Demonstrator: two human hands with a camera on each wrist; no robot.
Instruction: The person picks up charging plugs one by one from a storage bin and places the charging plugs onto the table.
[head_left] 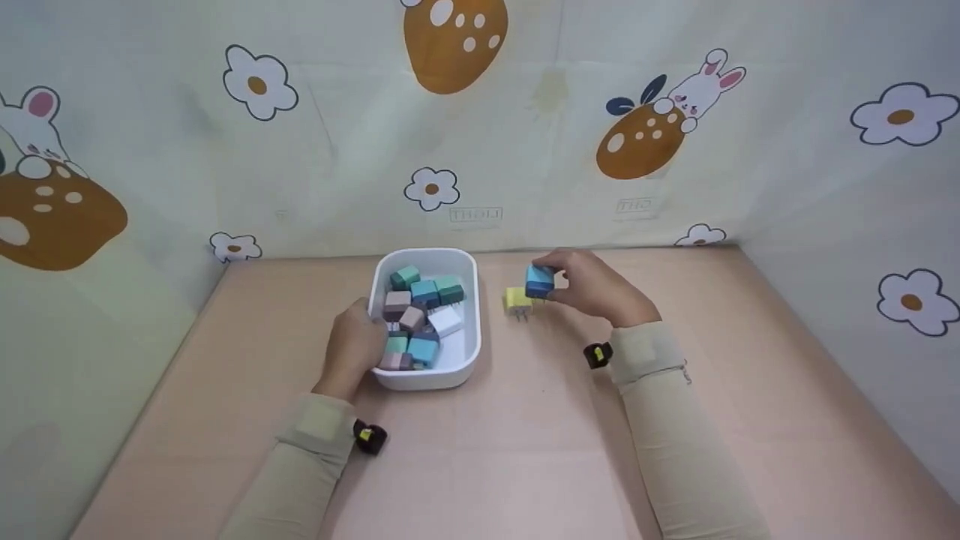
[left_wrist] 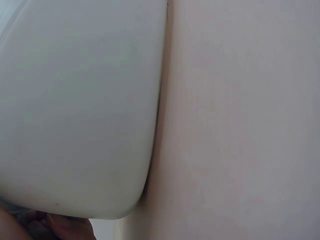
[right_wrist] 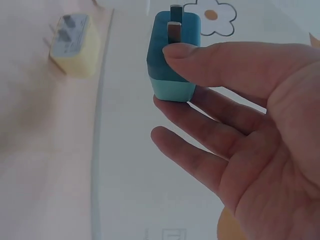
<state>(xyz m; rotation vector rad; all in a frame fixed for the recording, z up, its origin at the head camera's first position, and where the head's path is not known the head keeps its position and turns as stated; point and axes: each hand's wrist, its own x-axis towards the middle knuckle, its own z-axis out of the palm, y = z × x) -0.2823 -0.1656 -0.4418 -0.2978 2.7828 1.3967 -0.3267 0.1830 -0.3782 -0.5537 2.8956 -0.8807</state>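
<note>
Between the thumb and fingers of my right hand (head_left: 596,285) is a two-tone blue charger plug (head_left: 539,281), held above the table. Two flat metal prongs show beside the thumb in the right wrist view, where the plug (right_wrist: 172,70) is seen from its prong side. Just left of it a yellow charger plug (head_left: 517,301) lies on the table, prongs toward me. My left hand (head_left: 355,345) grips the left wall of a white plastic box (head_left: 471,330); its fingertips are partly hidden. Several charger plugs, green, blue, pinkish and one white plug (head_left: 445,321), lie jumbled in the box.
The table has a pinkish-tan cover (head_left: 525,450). Behind it hangs a pale curtain (head_left: 337,187) printed with flowers and rabbits, which also rises on both sides. The box stands near the table's back edge.
</note>
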